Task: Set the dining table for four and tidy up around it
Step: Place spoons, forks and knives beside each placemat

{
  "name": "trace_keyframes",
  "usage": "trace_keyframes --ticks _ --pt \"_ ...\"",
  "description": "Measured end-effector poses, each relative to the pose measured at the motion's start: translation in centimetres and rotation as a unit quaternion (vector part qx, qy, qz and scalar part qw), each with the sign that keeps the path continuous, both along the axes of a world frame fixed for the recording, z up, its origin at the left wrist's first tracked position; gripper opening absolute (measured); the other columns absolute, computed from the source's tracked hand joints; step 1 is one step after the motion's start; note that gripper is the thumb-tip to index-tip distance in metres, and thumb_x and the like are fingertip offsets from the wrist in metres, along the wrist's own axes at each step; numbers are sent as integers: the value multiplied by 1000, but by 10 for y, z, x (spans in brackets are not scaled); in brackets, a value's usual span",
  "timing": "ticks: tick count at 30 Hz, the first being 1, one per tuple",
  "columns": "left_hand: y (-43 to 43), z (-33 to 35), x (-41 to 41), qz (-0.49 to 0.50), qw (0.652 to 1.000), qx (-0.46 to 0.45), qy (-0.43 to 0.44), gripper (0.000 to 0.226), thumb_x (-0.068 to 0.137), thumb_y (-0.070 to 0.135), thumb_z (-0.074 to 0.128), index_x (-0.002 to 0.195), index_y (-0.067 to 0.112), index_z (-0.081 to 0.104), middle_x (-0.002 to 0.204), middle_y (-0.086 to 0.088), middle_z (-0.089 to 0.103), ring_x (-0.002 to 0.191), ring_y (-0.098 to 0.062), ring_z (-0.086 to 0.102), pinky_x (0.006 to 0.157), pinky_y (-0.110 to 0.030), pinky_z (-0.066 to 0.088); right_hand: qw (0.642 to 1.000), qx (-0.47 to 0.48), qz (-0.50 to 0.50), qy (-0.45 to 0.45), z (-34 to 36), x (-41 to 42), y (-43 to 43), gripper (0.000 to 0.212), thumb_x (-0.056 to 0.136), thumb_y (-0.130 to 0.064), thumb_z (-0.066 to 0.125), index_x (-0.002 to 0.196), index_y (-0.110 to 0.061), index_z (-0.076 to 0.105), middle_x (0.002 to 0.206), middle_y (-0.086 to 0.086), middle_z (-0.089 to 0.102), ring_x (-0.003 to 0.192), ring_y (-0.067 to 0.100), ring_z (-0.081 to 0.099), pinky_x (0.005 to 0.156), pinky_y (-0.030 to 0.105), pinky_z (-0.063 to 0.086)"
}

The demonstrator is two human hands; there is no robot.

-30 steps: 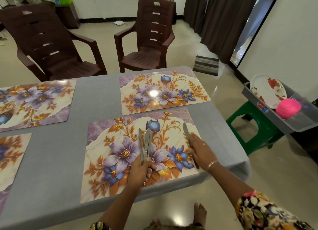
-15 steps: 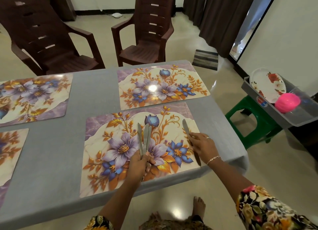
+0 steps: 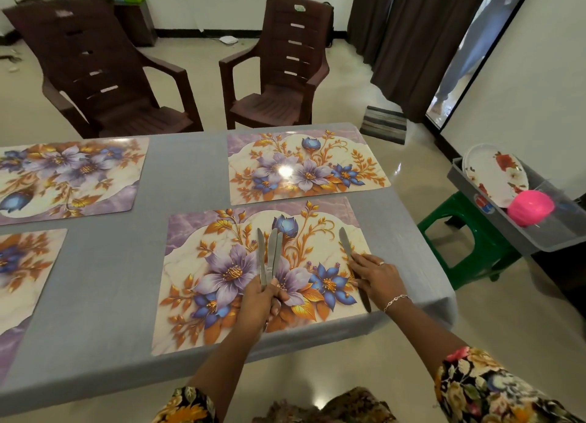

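The left hand (image 3: pixel 258 299) grasps three knives (image 3: pixel 269 254) by the handles, blades fanned away from the person, above the near placemat (image 3: pixel 222 296); the right hand (image 3: pixel 377 277), fingers extended, presses a single knife (image 3: pixel 347 248) flat along that placemat's right edge; the placemat lies on the grey table (image 3: pixel 104 280); a plate (image 3: pixel 498 175) and pink bowl (image 3: pixel 531 207) sit in a tub (image 3: pixel 513 235) at right
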State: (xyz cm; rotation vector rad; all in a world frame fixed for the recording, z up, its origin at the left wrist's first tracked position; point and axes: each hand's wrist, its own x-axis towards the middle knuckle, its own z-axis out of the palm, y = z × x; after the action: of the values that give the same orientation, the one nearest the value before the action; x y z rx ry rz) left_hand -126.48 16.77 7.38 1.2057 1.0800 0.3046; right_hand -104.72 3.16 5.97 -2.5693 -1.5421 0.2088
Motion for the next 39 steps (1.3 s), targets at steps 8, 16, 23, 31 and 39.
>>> trace_keyframes --ticks 8,16,23,31,39 --pt "-13 33 -21 112 993 -33 -12 25 97 13 47 80 2 61 47 -4 50 33 -7 36 32 -14 25 993 116 35 -3 11 -43 28 38 52 -11 86 88 -10 72 88 10 72 75 28 69 62 36 55" --pt "-22 64 -92 250 967 3 -53 12 94 5 51 86 4 59 58 -9 53 36 -8 46 34 -16 31 885 109 106 441 46 -171 94 19 80 -27 53 86 -17 68 86 5 69 82 14 60 76 25 46" --pt "-14 73 -182 309 946 54 -84 11 95 6 48 95 4 59 60 -16 54 35 -11 42 33 -16 28 757 6 108 644 73 -280 138 11 90 -5 54 89 -6 64 66 10 57 59 19 50 64 29 39" --pt "45 78 -315 318 940 49 -114 18 98 15 46 97 9 64 57 -5 62 39 -11 49 35 -17 33 632 -43 69 771 80 -415 205 13 87 -5 51 87 6 58 46 9 43 37 23 46 45 31 48" --pt "100 79 -426 316 942 14 -109 25 97 23 48 92 5 65 68 -10 70 53 -18 63 47 -24 50 694 -30 22 719 79 -518 273 21 90 -2 52 69 -4 51 42 0 47 35 10 36 36 19 31"
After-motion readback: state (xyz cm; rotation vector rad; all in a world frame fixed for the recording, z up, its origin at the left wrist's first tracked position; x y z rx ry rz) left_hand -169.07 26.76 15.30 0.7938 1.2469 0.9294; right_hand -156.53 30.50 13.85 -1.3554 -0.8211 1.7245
